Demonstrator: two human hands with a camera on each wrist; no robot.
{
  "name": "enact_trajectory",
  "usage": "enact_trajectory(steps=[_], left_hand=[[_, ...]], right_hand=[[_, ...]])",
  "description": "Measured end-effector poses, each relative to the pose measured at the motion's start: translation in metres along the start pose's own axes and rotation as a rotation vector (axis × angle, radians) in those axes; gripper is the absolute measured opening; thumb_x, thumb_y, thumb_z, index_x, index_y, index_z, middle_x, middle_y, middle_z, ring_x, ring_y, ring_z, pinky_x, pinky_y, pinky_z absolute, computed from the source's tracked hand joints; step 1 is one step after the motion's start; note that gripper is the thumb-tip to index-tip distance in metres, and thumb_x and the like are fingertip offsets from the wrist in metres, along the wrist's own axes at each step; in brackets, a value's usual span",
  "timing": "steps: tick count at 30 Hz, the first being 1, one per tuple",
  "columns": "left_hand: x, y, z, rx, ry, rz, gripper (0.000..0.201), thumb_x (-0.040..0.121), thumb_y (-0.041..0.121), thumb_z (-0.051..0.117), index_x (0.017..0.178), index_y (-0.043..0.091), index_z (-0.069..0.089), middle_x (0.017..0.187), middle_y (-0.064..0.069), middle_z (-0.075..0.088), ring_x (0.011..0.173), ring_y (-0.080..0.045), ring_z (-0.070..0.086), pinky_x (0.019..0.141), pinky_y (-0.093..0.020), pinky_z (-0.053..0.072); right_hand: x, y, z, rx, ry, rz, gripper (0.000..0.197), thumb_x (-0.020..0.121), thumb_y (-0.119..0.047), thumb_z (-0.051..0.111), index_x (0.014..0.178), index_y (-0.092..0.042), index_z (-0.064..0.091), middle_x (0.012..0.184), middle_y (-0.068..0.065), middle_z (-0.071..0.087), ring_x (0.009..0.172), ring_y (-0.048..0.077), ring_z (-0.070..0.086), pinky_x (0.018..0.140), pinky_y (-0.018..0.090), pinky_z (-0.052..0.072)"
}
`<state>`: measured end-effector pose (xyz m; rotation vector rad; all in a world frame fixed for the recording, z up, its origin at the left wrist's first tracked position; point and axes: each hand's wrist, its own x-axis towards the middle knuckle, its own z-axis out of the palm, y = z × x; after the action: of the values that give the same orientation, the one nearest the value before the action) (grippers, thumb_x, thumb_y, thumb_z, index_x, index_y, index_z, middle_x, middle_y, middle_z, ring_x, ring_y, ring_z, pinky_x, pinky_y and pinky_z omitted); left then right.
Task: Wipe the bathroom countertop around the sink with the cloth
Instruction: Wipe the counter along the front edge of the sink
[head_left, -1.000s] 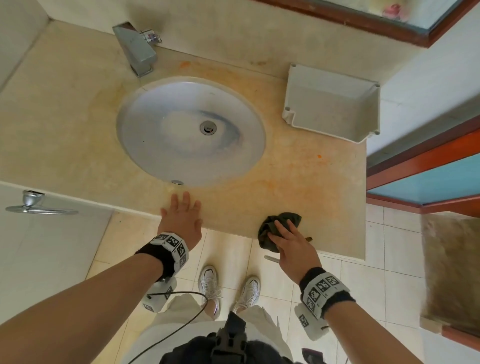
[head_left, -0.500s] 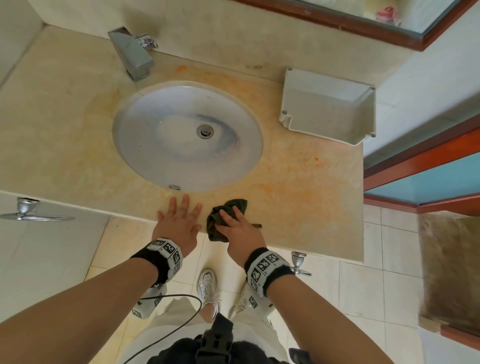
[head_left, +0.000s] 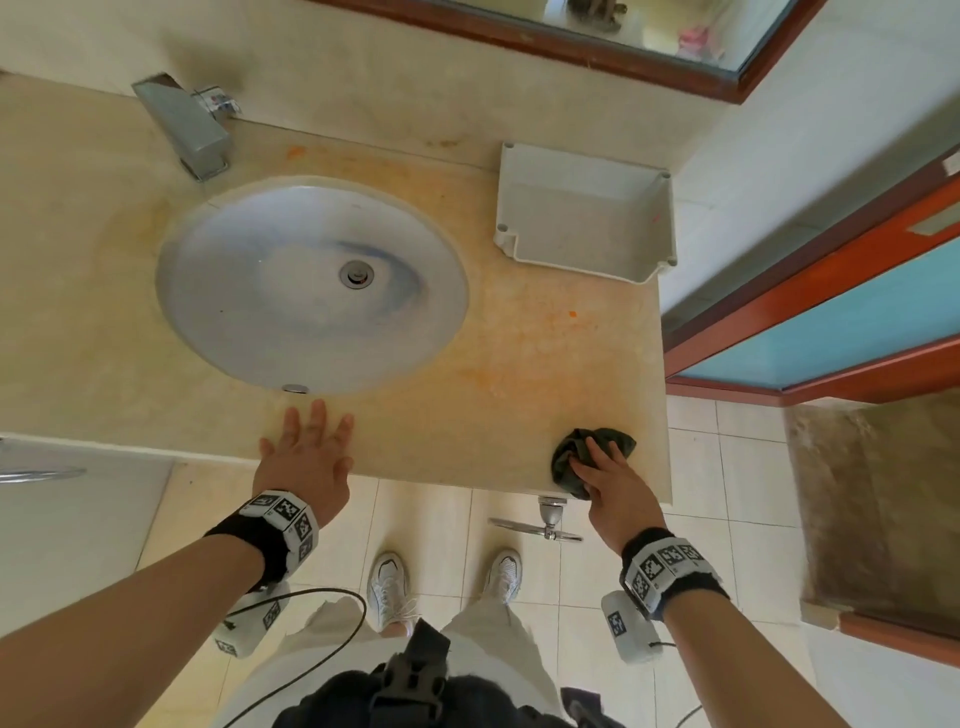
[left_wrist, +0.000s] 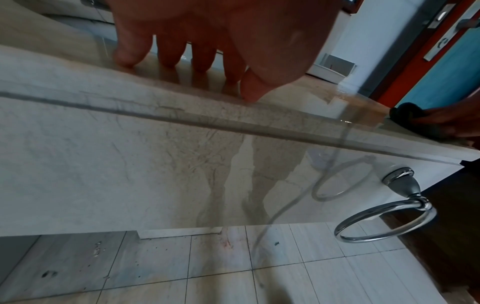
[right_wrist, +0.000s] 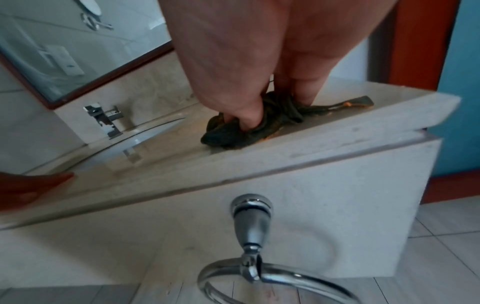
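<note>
Since 0.5 s ago the right hand (head_left: 613, 488) has slid its crumpled dark green cloth (head_left: 592, 457) from beside the left hand (head_left: 306, 457) to the beige stone countertop's (head_left: 519, 364) front right corner. Left fingers lie flat, spread, at the front edge below the round white sink (head_left: 311, 286); right fingers clutch the cloth.

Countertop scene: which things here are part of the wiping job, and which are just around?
Part of the job: cloth under the right hand, countertop, sink, left hand resting flat.
Just around: faucet, white tray, towel ring, mirror.
</note>
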<state>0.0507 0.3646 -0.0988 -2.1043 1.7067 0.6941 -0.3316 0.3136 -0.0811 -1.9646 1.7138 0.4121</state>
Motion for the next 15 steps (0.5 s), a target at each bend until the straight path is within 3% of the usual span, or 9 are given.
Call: enact_trajectory(steps=[5,12,15], left_hand=[[0.001,0.008,0.001,-0.019,0.004,-0.043,0.061,0.101,0.041,0.027,0.157,0.031,0.004,0.164,-0.006,-0.008,0.149,-0.037,-0.003,0.118,-0.058,0.015],[0.002,0.019,-0.004,-0.051,-0.020,-0.114,0.063,0.101,0.039,0.030,0.157,0.030,0.003,0.164,-0.008,-0.009,0.149,-0.037,-0.004,0.120,-0.053,0.015],[0.002,0.033,-0.008,-0.068,-0.052,-0.167,0.067,0.100,0.039,0.033,0.157,0.025,0.000,0.163,-0.011,-0.012,0.149,-0.038,-0.004,0.121,-0.049,0.014]], right_hand=[[0.004,-0.025,-0.004,-0.081,-0.035,-0.064,0.060,0.091,-0.007,0.047,0.145,-0.032,0.042,0.162,-0.008,0.012,0.149,0.028,0.005,0.110,0.044,0.039],[0.021,-0.118,-0.006,-0.086,-0.180,-0.352,0.063,0.091,-0.004,0.047,0.146,-0.032,0.039,0.162,-0.011,0.005,0.149,0.025,-0.004,0.114,0.046,0.030],[0.026,-0.125,-0.002,-0.080,-0.183,-0.404,0.060,0.092,-0.005,0.046,0.145,-0.032,0.041,0.162,-0.011,0.006,0.149,0.023,-0.004,0.113,0.047,0.034]])
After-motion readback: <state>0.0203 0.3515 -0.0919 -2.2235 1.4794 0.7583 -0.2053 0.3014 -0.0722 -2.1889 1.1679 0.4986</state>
